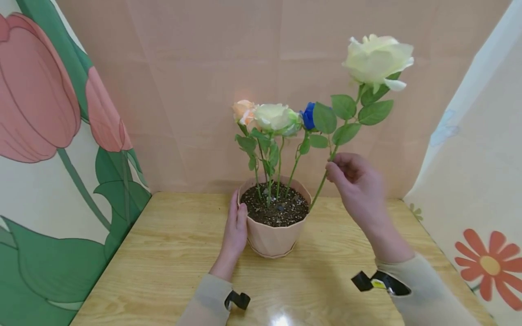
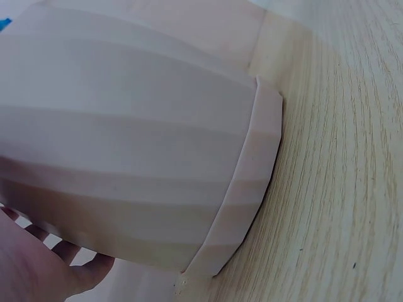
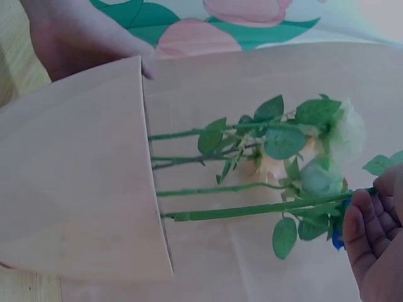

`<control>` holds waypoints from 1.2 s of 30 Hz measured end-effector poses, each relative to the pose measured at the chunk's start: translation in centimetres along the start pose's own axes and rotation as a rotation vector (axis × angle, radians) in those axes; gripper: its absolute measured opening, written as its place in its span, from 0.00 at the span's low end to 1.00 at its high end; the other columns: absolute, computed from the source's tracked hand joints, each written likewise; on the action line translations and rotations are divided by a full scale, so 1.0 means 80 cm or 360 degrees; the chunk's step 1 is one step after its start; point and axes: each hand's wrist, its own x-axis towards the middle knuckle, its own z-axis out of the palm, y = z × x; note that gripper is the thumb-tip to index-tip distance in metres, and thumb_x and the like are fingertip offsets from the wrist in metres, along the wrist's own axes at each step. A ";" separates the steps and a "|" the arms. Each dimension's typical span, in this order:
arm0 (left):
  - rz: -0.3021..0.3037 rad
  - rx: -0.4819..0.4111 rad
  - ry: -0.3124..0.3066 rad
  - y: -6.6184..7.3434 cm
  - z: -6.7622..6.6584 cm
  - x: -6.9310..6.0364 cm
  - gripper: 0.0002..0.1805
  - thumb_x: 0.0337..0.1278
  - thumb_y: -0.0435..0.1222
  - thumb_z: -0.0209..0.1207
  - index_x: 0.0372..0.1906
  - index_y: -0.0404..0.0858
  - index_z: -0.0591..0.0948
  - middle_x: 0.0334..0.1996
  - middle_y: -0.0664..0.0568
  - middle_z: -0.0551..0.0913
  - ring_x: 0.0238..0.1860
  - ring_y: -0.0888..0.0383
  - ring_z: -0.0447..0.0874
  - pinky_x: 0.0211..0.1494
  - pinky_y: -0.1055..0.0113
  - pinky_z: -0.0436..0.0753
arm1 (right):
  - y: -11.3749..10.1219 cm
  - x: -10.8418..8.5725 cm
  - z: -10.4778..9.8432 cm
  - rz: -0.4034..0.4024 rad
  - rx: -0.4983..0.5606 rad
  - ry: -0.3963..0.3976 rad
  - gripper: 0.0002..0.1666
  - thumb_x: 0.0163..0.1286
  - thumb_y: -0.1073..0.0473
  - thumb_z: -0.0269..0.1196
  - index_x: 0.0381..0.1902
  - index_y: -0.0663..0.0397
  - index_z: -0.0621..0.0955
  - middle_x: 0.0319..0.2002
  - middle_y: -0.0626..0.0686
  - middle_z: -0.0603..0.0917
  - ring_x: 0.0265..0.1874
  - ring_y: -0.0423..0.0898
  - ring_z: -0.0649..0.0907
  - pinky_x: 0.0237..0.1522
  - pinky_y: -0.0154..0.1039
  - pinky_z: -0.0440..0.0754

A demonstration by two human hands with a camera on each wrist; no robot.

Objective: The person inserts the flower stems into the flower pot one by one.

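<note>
My right hand pinches the green stem of a large white rose between thumb and fingertips. The stem slants down and left, and its cut lower end shows beside the rim of the pale pink flowerpot. My left hand rests flat along the pot's left side, thumb near the rim; in the left wrist view its fingers lie against the wall. Dark soil fills the pot. Upright in it stand a peach rose, a white rose, a pale green-white rose and a blue rose.
The pot stands in a matching saucer on a wood-grain table. A plain pink cloth hangs behind. Tulip-printed panel borders the left, and a flower-printed panel the right.
</note>
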 end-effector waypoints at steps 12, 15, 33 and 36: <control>0.0018 -0.0008 0.0007 -0.003 0.002 0.003 0.33 0.93 0.49 0.40 0.92 0.52 0.52 0.90 0.49 0.52 0.87 0.42 0.50 0.87 0.39 0.53 | 0.011 0.010 0.043 -0.0040 0.0015 -0.0069 0.11 0.83 0.61 0.67 0.51 0.66 0.86 0.39 0.60 0.90 0.35 0.45 0.88 0.38 0.27 0.84; 0.0022 -0.0005 0.0006 -0.003 0.001 0.003 0.33 0.93 0.50 0.40 0.92 0.52 0.52 0.90 0.48 0.52 0.87 0.42 0.50 0.87 0.38 0.53 | 0.019 0.009 0.056 -0.0046 -0.0003 -0.0097 0.10 0.83 0.62 0.67 0.51 0.66 0.86 0.39 0.60 0.90 0.36 0.48 0.89 0.39 0.27 0.84; 0.0009 -0.0012 0.0023 -0.001 0.002 0.002 0.33 0.93 0.49 0.40 0.92 0.51 0.52 0.90 0.47 0.52 0.87 0.41 0.51 0.87 0.39 0.53 | 0.047 0.000 0.095 -0.0014 -0.0055 -0.0187 0.08 0.84 0.63 0.65 0.53 0.62 0.86 0.37 0.57 0.88 0.33 0.48 0.84 0.31 0.30 0.79; 0.0011 -0.0010 0.0024 -0.002 0.001 0.002 0.33 0.93 0.49 0.40 0.92 0.51 0.52 0.90 0.47 0.52 0.87 0.41 0.51 0.87 0.39 0.53 | 0.050 -0.002 0.100 -0.0021 -0.0067 -0.0190 0.08 0.84 0.66 0.64 0.54 0.64 0.86 0.38 0.58 0.88 0.34 0.49 0.84 0.31 0.30 0.79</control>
